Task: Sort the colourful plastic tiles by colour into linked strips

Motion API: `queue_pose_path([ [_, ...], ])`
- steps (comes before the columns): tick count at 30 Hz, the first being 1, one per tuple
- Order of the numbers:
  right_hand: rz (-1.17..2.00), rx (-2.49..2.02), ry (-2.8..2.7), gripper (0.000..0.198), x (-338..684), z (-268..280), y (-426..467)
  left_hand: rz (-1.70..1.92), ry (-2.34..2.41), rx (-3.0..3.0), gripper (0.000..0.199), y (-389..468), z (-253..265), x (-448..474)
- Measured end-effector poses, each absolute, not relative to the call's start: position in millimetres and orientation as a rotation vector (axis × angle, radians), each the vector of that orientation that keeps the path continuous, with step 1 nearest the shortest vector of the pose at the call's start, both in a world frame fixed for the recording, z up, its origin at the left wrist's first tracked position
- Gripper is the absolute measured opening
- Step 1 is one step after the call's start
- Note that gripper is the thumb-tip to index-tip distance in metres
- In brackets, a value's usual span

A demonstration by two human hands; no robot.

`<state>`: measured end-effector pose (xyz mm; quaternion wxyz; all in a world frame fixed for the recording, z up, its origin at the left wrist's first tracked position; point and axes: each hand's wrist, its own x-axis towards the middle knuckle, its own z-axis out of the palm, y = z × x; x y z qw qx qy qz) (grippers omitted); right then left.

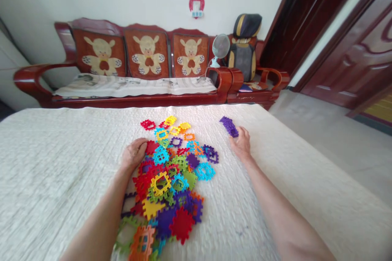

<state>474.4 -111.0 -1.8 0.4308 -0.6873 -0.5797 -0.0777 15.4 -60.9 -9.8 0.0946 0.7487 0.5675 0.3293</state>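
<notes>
A heap of interlocking plastic building pieces with notched edges [161, 183] lies on the cloth-covered table, in red, yellow, blue, green, orange and purple. My left hand [134, 153] is at the heap's left side, its fingers curled together at the edge of a red building piece [151, 147]. To the right of the heap, my right hand [241, 143] grips the near end of purple building pieces [229, 125]. They sit in a short row pointing away from me, and my fingers partly cover them. How the pieces join cannot be made out.
The pale quilted cloth [76, 171] covers the table. Beyond its far edge stands a red wooden sofa [137, 100] with bear-patterned cushions [148, 55]. A small fan [220, 47] and a massage seat pad [245, 53] are at the right; a heart-shaped fixture [196, 6] is on the wall.
</notes>
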Motion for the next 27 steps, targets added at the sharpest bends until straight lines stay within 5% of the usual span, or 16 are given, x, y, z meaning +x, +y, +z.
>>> queue_pose_path([
  [10,0.334,-1.473,-1.808,0.054,395,8,-164,1.021,1.766,2.133,0.041,-86,3,2],
  [27,0.102,-1.356,-1.896,0.043,390,-9,-168,1.045,1.791,2.246,0.034,-109,-16,-10],
])
